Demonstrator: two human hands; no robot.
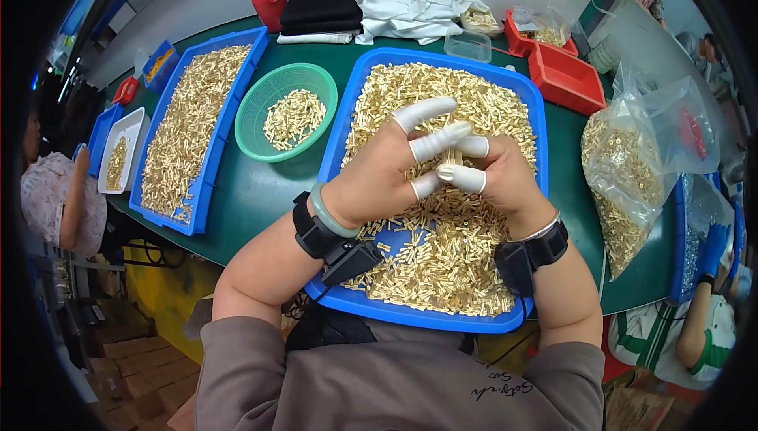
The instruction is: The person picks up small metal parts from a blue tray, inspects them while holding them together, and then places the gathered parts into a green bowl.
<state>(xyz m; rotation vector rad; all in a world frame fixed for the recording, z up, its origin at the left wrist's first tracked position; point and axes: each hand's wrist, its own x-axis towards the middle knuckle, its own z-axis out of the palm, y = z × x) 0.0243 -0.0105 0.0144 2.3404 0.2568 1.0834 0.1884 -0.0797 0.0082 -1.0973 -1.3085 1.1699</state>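
Over a blue tray point(433, 322) heaped with small brass-coloured metal pins point(466, 285), my two hands meet at the fingertips. White finger cots cover several fingertips on my left hand point(371, 166), whose thumb and fingers pinch together. My right hand point(509, 174) also wears finger cots and presses thumb and forefinger against the left fingertips. A few metal pins point(452, 156) show between the fingertips, gripped by both hands; how many cannot be made out. Blue tray bottom shows through near my left wrist.
Left of the tray stand a green basket point(251, 143) of pins and a long blue tray point(197, 214). On the right are a red bin point(580, 99) and a plastic bag point(624, 170) of metal parts. Folded cloths point(322, 6) and a red flask point(268, 0) sit behind. Co-workers flank the table.
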